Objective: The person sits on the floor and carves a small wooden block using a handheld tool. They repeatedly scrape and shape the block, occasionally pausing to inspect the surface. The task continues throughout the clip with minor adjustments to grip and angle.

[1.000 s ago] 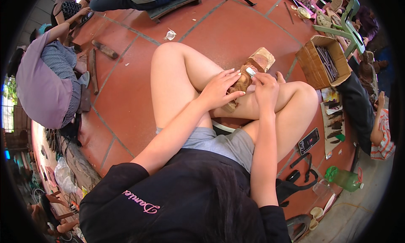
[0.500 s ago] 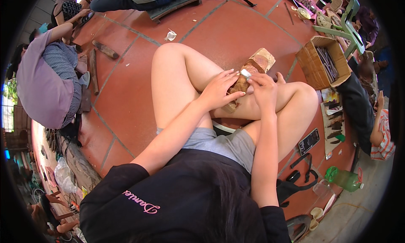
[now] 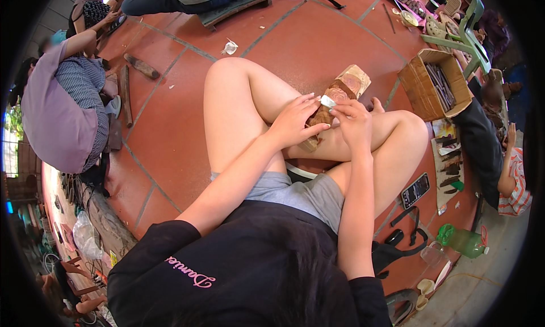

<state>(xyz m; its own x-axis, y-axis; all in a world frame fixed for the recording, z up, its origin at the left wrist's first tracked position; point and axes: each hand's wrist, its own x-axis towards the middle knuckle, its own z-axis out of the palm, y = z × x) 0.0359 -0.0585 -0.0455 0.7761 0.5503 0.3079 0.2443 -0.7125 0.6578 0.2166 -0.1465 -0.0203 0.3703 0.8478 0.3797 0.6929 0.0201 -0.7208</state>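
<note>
A carved block of brown wood (image 3: 342, 91), paler at its far end, lies tilted across my crossed legs. My left hand (image 3: 292, 122) is closed on its near left side, with the thumb apart from the fingers and steadying it. Between the fingertips of my right hand (image 3: 353, 121) is a small white folded piece (image 3: 327, 101), pressed to the wood's carved surface. Whether that piece is paper or sandpaper I cannot tell. The wood's near end shows partly below my left thumb, and my hands hide its middle.
A cardboard box (image 3: 417, 86) of thin dark tools stands at the right, near a green plastic chair (image 3: 468, 34). Closer lie a phone (image 3: 415, 191), a roll of carving tools (image 3: 449, 174) and a green bottle (image 3: 468, 243). Wood pieces (image 3: 126, 97) lie left, beside a seated person.
My right hand has shifted the white piece slightly left and nearer along the wood. The left hand and the block stay in place.
</note>
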